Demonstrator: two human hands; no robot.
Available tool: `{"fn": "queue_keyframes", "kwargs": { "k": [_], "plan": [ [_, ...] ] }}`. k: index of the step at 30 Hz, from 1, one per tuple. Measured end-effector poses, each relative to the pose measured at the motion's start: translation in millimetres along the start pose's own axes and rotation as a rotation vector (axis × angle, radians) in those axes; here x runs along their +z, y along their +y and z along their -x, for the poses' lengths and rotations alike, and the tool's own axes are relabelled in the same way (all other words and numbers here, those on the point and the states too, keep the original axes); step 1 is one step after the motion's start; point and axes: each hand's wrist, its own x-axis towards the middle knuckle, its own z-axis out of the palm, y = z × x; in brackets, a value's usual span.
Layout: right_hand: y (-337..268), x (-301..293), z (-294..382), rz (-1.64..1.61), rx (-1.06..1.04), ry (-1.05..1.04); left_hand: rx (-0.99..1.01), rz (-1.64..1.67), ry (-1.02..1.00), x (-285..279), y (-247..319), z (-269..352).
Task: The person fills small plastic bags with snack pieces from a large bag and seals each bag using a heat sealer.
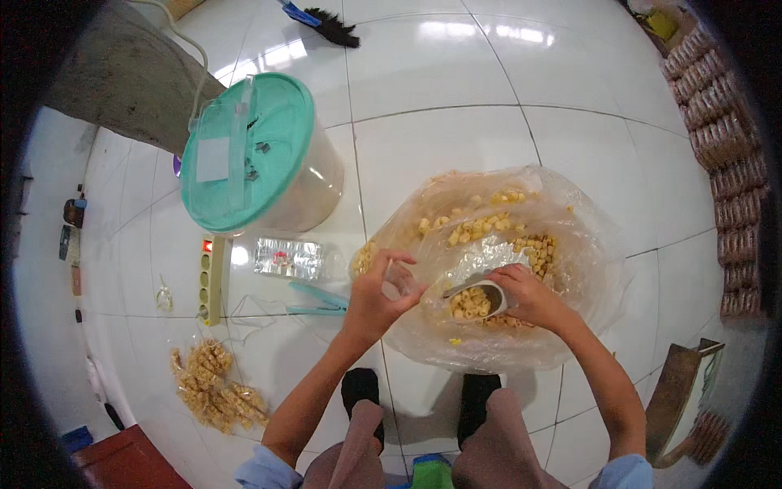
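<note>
My right hand (528, 297) grips a white scoop (498, 299) filled with pale yellow, short tube-shaped snacks (469, 304). The scoop is over a large clear plastic bag (586, 263), which lies wide on the floor with more snacks inside. To its left, my left hand (391, 287) holds a small clear plastic bag (398, 276) between curved fingers and thumb. Beside the left wrist lies a light-blue straightener-like tool (317, 299). Several small filled bags of snacks (214, 385) are heaped at lower left.
A clear tub with a green lid (275, 147) stands at upper left, near a power strip (211, 281) and a silver foil-like packet (288, 258). Stacked packets (727, 134) line the right edge. A brush (330, 25) lies at the top, a wooden object (678, 397) at lower right.
</note>
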Motion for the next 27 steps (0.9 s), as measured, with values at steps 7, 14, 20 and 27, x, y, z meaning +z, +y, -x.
{"fn": "queue_keyframes", "kwargs": {
  "k": [7,14,20,27],
  "plan": [
    [-38,-93,21,0.086,0.176,0.221,0.171,-0.079,-0.117,38,23,-26],
    [-95,-166,44,0.208,0.148,0.357,0.339,-0.146,-0.125,61,26,-45],
    [-119,-170,40,0.518,0.047,0.26,0.424,-0.225,-0.082,66,24,-50],
    [-139,-166,34,0.633,0.065,0.214,0.464,-0.286,-0.075,66,25,-49]
  ]
}}
